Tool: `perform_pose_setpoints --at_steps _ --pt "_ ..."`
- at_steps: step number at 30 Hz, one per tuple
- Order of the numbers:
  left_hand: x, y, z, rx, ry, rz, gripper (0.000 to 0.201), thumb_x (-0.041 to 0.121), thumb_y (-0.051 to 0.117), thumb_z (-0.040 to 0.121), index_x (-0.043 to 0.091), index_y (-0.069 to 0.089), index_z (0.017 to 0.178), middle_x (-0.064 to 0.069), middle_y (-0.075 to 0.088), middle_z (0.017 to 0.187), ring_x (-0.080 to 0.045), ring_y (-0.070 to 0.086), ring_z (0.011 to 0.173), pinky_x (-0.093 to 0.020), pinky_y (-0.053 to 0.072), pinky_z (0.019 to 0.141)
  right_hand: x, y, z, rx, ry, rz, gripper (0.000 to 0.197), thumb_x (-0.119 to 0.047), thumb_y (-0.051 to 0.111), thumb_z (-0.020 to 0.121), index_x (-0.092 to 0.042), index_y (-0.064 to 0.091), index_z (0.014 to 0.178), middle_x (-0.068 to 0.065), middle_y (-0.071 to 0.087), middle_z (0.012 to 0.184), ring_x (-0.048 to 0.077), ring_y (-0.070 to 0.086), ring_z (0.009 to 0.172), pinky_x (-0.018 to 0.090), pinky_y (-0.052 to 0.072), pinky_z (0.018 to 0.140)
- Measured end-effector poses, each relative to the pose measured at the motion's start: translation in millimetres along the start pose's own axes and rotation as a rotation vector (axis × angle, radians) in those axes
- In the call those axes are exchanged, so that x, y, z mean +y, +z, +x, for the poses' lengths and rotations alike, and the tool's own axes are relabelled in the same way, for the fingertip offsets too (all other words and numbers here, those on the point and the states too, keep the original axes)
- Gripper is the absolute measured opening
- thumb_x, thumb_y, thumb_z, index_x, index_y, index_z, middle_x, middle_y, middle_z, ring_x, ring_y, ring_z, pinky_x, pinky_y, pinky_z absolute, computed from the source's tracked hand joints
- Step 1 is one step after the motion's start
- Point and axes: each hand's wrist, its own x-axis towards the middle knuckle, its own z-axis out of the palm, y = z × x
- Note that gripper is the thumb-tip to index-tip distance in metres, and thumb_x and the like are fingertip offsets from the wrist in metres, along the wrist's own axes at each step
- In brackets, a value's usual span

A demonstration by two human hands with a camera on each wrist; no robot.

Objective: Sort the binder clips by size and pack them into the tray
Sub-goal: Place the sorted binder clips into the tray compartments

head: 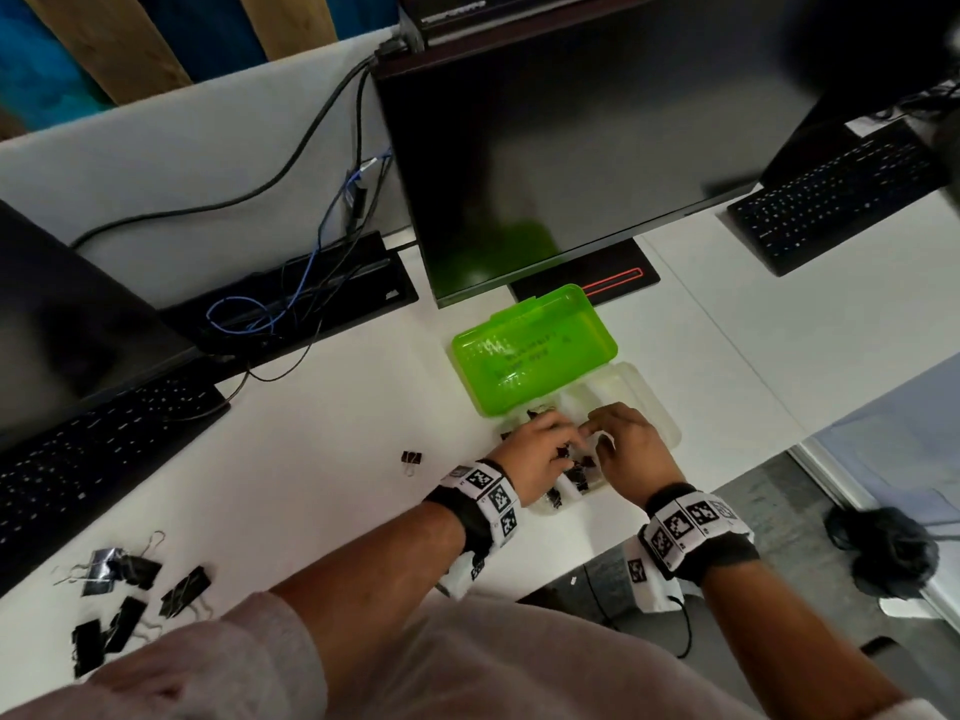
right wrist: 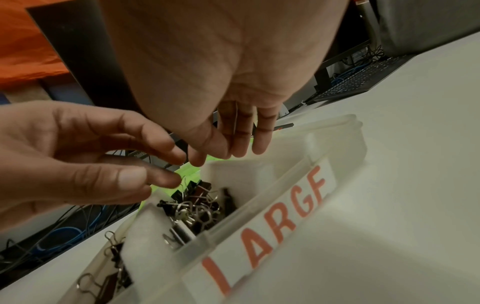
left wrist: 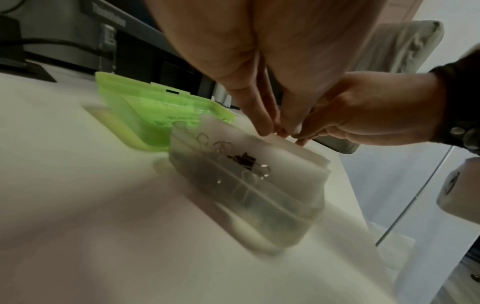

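A clear compartment tray (head: 661, 407) with its green lid (head: 535, 350) open lies near the table's front edge. Its front wall carries a label reading LARGE (right wrist: 275, 224). White dividers (right wrist: 145, 230) split it. The middle compartment holds several black binder clips (right wrist: 200, 205), and more clips (right wrist: 111, 255) lie in the one beside it. Both hands hover over the tray with loose fingers. My left hand (head: 540, 446) has its thumb (right wrist: 140, 179) at a clip's wire handle, index apart. My right hand (head: 628, 439) hangs its straight fingers (right wrist: 241, 142) above a divider. Several larger clips (head: 124, 600) lie loose at far left, one small clip (head: 411, 458) nearer.
A dark monitor (head: 545, 148) stands right behind the tray. One keyboard (head: 93, 459) sits at the left and another (head: 836, 194) at the back right. Tangled cables (head: 291, 304) lie behind on the left. The table edge (head: 727, 485) runs close to the tray's right side.
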Motion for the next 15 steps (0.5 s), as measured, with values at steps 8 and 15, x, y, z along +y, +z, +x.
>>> perform_pose_setpoints --at_steps 8,15 --pt "-78.0 -43.5 -51.9 0.324 -0.464 0.378 0.035 0.013 0.059 0.084 0.018 0.047 0.116 -0.003 0.044 0.122 -0.025 0.041 0.114 -0.041 0.043 0.09 -6.7 4.7 4.1 -0.007 -0.01 0.011 0.035 0.013 0.05 0.072 -0.01 0.068 0.091 0.008 0.06 0.105 0.025 0.058 0.097 0.022 0.041 0.081" --pt "-113.7 -46.6 -82.9 0.289 -0.56 0.189 0.015 0.001 0.064 0.081 0.01 0.062 0.093 -0.003 0.043 0.099 -0.022 0.054 0.087 -0.036 0.049 0.087 -6.5 14.9 7.1 0.057 -0.025 0.06 0.037 0.017 0.051 0.068 -0.009 0.069 0.087 0.007 0.06 0.099 0.025 0.06 0.086 0.023 0.043 0.075"
